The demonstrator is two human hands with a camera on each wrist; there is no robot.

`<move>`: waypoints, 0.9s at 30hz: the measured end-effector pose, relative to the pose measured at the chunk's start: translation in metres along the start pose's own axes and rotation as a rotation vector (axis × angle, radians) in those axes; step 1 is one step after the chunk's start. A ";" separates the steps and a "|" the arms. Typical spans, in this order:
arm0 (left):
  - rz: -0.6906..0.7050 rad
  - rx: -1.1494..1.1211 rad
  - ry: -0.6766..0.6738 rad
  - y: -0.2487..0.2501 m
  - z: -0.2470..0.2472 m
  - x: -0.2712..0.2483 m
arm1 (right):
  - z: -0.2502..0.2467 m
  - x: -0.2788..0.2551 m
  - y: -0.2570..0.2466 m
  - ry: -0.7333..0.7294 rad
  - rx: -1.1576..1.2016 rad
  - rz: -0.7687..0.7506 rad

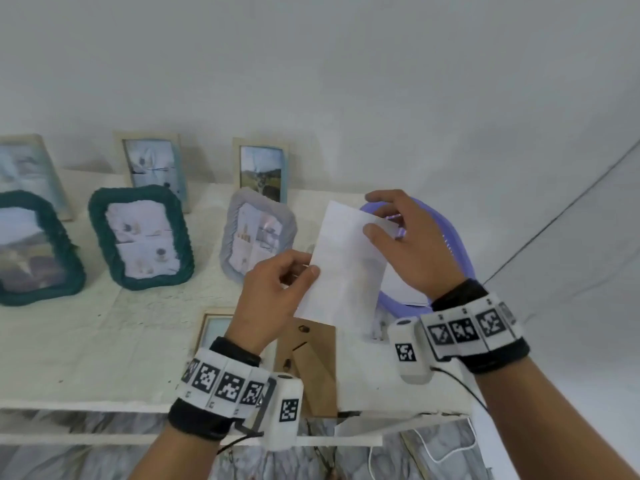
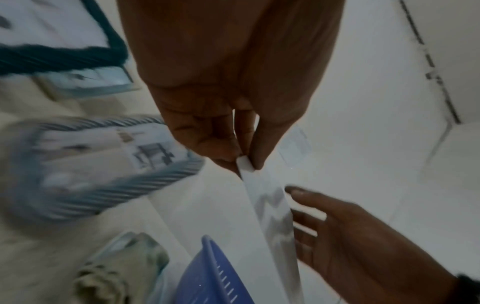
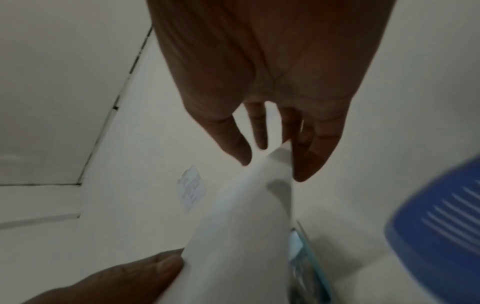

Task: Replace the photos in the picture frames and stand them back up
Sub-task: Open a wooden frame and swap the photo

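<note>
Two hands hold one white photo [image 1: 348, 261]: its lower edge is pinched by the left hand [image 1: 273, 292], its upper corner by the right hand [image 1: 412, 244].

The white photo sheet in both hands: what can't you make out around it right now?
- Printed face of the photo sheet: head view shows only its pale back.
- Wooden frame lying flat: left hand covers most of it.
- Purple basket contents: right hand and the sheet hide them.
- Grey frame: blurred in the left wrist view.
</note>
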State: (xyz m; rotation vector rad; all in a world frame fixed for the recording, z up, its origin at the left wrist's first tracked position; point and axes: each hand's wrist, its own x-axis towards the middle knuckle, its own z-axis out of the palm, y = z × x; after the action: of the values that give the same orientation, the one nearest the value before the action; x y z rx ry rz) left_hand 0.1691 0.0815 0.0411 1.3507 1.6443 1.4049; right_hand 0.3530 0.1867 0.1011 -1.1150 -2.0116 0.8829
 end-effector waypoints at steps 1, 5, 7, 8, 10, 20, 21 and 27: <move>-0.039 -0.045 0.002 -0.006 -0.012 -0.005 | 0.015 -0.007 0.001 0.050 0.050 0.049; -0.179 -0.121 0.045 -0.036 -0.058 -0.026 | 0.078 -0.044 -0.001 -0.042 0.432 0.419; -0.231 -0.117 0.036 -0.052 -0.077 -0.036 | 0.108 -0.064 -0.003 -0.111 0.499 0.472; -0.256 -0.107 0.024 -0.061 -0.086 -0.041 | 0.121 -0.073 -0.003 -0.119 0.487 0.465; -0.290 -0.070 -0.009 -0.078 -0.102 -0.050 | 0.144 -0.088 -0.002 -0.102 0.464 0.454; -0.173 0.307 -0.065 -0.150 -0.150 -0.096 | 0.188 -0.123 0.003 -0.161 0.035 0.456; -0.150 0.292 -0.088 -0.154 -0.150 -0.099 | 0.191 -0.124 0.007 -0.186 -0.043 0.459; -0.059 0.287 -0.094 -0.165 -0.148 -0.104 | 0.205 -0.126 -0.013 -0.218 -0.340 0.437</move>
State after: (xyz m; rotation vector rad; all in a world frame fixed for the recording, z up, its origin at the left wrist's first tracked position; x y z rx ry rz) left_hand 0.0174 -0.0567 -0.0929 1.4869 1.8592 1.0844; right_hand 0.2360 0.0219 -0.0296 -1.7631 -2.1888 0.9262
